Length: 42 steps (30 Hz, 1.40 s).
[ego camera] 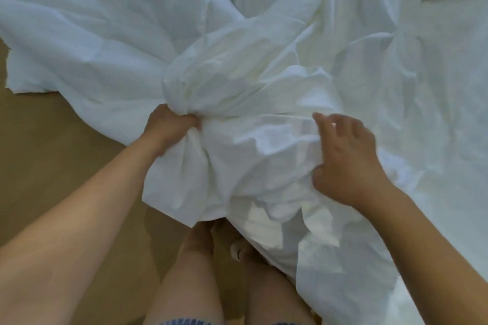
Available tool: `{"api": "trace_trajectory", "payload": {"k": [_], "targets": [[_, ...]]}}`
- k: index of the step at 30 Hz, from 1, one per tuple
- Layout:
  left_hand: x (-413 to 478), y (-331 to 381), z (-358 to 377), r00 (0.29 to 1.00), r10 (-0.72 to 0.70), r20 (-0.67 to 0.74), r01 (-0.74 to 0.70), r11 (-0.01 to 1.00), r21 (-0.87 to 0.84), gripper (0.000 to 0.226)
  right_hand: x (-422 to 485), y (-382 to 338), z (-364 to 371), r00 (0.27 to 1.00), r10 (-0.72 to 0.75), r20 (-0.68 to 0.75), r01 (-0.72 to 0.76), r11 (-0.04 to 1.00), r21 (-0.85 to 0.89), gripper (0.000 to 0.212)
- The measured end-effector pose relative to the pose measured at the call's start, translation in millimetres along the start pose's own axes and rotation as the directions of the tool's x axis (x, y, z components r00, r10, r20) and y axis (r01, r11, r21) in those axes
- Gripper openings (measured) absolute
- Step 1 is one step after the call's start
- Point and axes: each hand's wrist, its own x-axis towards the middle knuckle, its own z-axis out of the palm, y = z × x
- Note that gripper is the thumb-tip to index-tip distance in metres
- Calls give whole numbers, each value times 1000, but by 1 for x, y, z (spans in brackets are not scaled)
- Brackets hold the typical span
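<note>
Head view: left hand fingers clench the white sheet, right hand fingers spread

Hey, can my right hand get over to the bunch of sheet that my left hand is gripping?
Probably yes. The right hand is open over the white sheet, and only soft cloth lies between it and the bunch gripped by the left hand. Nothing hard stands in between.

- Looks like a home bedroom: a crumpled white bed sheet spreads wide.
- Tan floor left of the sheet.
- Bare feet at the sheet's near edge.
</note>
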Motion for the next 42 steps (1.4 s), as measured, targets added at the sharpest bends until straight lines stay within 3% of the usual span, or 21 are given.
{"api": "trace_trajectory", "payload": {"k": [1,3,6,9,12,14,16,18,20,22,24,26,28,30,32,35,36,38,40,42], "targets": [[-2,1,-2,999,-7,37,10,996,-85,38,8,-31,12,995,-82,59,81,996,22,97],[-1,-2,-6,995,6,102,16,978,-207,32,30,-91,45,972,-115,205,136,986,-91,101],[2,-8,-17,989,31,145,-1,980,-199,30,79,-121,67,963,-57,263,128,956,-262,54],[11,-14,-31,991,51,121,-44,997,-58,54,97,-110,42,943,-138,304,215,947,-237,35],[32,-4,-65,991,123,57,-124,992,10,75,82,-104,-15,924,-338,177,356,931,-78,26],[56,-3,-115,993,108,-47,-105,993,49,83,62,-86,-62,928,-372,0,372,928,12,27],[84,-8,-176,975,9,-221,19,992,121,120,46,-68,-91,952,-292,-95,294,956,5,27],[103,-15,-212,945,-95,-312,134,985,108,133,43,-60,-86,994,-111,-10,111,994,-23,24],[113,-17,-206,966,-50,-253,88,986,140,117,54,-71,-63,978,38,206,-15,994,-113,28],[117,-21,-182,987,21,-157,9,981,192,100,73,-81,-45,962,65,266,-23,987,-158,35],[120,-27,-165,992,10,-128,7,991,133,84,91,-88,-33,963,63,263,-23,988,-153,47],[125,-32,-158,988,-32,-149,36,999,24,57,107,-107,-15,961,17,276,19,992,-128,80],[131,-35,-154,986,-33,-160,24,998,-57,40,125,-156,11,964,-142,224,148,989,-10,111],[133,-31,-153,987,-6,-162,-8,996,-91,34,148,-214,52,963,-203,177,211,977,-25,121],[136,-34,-156,984,-21,-174,3,995,-102,33,174,-254,88,963,-167,211,215,948,-233,101],[143,-42,-170,975,-92,-202,60,986,-157,30,219,-253,78,970,-135,202,210,886,-414,41],[145,-42,-175,977,-96,-192,62,983,-175,28,233,-245,68,968,-138,211,216,888,-406,27],[147,-39,-175,987,-93,-129,61,971,-233,28,250,-232,53,944,-202,260,260,943,-210,22],[149,-35,-174,991,-86,-106,63,976,-211,53,243,-220,25,951,-256,172,264,964,-27,9],[155,-32,-189,983,-103,-149,94,993,-70,88,221,-195,-22,942,-336,0,336,941,38,8]]}}
